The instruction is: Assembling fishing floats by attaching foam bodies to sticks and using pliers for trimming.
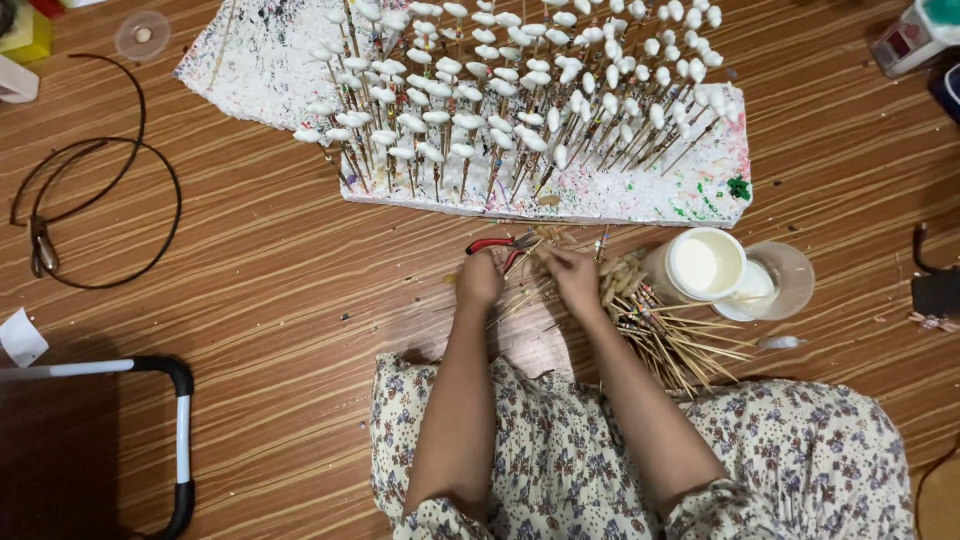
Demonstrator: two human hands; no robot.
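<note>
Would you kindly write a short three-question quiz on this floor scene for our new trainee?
1. True or false: the white-tipped sticks stand upright in a foam board.
2. Which lies nearest the left hand: A) red-handled pliers, B) cable loop, C) white slip?
3. What does the tub beside the stick pile hold?

Key: 1 true. 2 A. 3 white liquid; right hand rests at the pile.

**Striped wooden floor, cluttered at the edges**

The wood-grain floor (270,280) ran in brown streaks under even light. A dark looped cable (100,215) lay far left, a black-and-white tubular frame (180,430) stood near left, and a paper scrap (20,338) rested beside it.
</note>
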